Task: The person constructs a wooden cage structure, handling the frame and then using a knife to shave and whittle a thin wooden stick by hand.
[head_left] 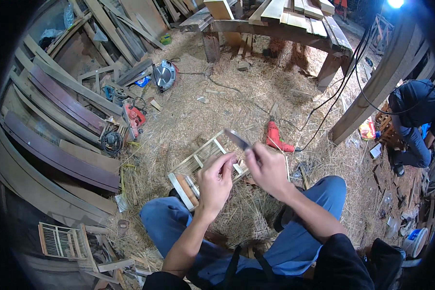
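My right hand (268,170) is closed around a knife (237,139), its grey blade pointing up and to the left. Just left of it, my left hand (215,180) is pinched, thumb against fingers; whatever small thing it may hold is too hidden to name. Beneath both hands, in front of my bent knees, lies a small pale wooden frame with thin slats and crossbars (195,158). My hands cover part of that frame.
A red power drill (275,137) lies on the straw-strewn floor past my right hand. Further left are a circular saw (165,76) and a red power tool (134,118). A wooden bench (285,26) stands ahead. At right, a person (413,116) crouches beyond a slanting post (379,79).
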Demonstrator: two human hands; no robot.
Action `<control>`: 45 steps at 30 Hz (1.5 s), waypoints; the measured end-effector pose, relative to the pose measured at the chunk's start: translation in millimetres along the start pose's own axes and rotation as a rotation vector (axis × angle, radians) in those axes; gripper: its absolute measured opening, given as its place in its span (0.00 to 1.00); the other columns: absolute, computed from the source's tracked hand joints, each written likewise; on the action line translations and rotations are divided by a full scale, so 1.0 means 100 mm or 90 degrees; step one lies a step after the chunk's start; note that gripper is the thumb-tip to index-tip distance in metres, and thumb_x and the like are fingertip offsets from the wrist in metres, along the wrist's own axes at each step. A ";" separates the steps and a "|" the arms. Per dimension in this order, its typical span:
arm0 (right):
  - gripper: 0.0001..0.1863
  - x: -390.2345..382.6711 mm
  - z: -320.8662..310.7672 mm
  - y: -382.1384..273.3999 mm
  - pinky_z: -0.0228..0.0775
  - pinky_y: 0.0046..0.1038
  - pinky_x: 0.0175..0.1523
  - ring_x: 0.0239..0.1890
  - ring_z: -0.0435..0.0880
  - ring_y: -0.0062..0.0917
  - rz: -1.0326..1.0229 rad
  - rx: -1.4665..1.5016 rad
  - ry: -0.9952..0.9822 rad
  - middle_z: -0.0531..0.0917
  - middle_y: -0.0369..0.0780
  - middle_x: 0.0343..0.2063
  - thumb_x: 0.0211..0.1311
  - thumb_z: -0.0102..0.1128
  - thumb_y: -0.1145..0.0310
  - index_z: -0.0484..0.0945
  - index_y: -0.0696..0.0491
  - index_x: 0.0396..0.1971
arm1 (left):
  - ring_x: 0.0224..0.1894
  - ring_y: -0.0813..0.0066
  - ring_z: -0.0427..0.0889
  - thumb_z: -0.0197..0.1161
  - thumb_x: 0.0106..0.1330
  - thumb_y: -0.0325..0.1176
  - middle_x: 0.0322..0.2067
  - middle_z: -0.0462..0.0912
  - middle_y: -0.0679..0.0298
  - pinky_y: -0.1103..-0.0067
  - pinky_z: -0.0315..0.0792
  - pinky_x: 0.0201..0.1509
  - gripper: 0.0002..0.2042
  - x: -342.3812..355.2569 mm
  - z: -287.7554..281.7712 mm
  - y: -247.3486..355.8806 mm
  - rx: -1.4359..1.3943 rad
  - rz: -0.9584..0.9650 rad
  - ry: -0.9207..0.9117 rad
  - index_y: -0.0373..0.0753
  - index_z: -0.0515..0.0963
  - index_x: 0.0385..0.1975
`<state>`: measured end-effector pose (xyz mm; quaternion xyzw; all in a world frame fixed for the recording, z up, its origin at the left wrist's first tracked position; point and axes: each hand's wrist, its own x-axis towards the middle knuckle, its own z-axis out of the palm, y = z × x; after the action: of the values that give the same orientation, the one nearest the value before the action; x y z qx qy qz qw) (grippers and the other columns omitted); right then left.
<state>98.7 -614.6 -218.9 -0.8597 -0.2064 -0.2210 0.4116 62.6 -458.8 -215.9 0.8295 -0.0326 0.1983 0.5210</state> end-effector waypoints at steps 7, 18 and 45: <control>0.13 0.04 -0.03 0.01 0.69 0.38 0.22 0.15 0.80 0.39 0.057 -0.007 0.000 0.77 0.44 0.13 0.70 0.54 0.62 0.72 0.54 0.27 | 0.29 0.78 0.84 0.64 0.66 0.24 0.29 0.85 0.60 0.81 0.73 0.30 0.07 -0.02 -0.01 0.02 0.033 0.066 0.029 0.34 0.84 0.41; 0.12 0.05 -0.07 0.06 0.66 0.34 0.19 0.12 0.77 0.33 0.025 -0.004 0.020 0.76 0.43 0.12 0.69 0.56 0.65 0.74 0.54 0.26 | 0.30 0.85 0.72 0.54 0.76 0.31 0.25 0.77 0.68 0.84 0.66 0.35 0.09 0.00 -0.06 -0.05 -0.204 -0.104 -0.155 0.30 0.77 0.42; 0.10 0.04 -0.10 0.03 0.68 0.34 0.20 0.15 0.80 0.32 -0.007 -0.047 0.006 0.79 0.42 0.15 0.66 0.58 0.65 0.73 0.53 0.26 | 0.25 0.85 0.69 0.53 0.76 0.33 0.25 0.79 0.67 0.81 0.66 0.29 0.10 -0.06 -0.03 -0.06 -0.191 -0.128 -0.177 0.31 0.77 0.42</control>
<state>101.5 -623.4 -213.2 -0.8720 -0.2013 -0.2349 0.3794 58.0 -454.1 -221.7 0.7611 -0.0504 0.0221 0.6463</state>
